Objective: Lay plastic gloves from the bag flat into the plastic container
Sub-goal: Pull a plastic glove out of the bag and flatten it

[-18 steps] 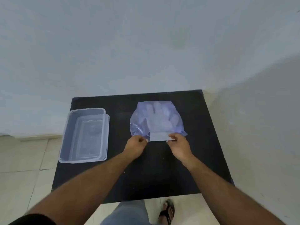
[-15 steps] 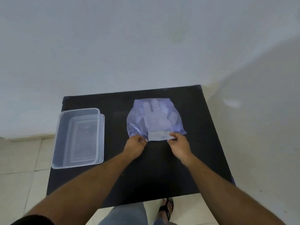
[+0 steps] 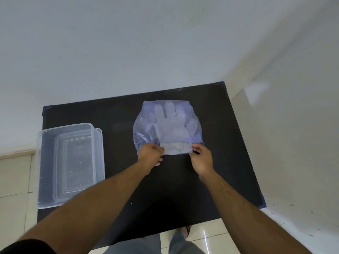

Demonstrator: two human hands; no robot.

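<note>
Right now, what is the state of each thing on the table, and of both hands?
bag: lying flat on the table, open end toward the person
gloves: mostly inside the bag, cuff end sticking out
plastic container: open, no lid on, no glove inside
left hand: pinching the cuff's left corner
right hand: pinching the cuff's right corner
table: black, carries bag and container

L hand (image 3: pixel 150 153) & R hand (image 3: pixel 201 156) both pinching.
</note>
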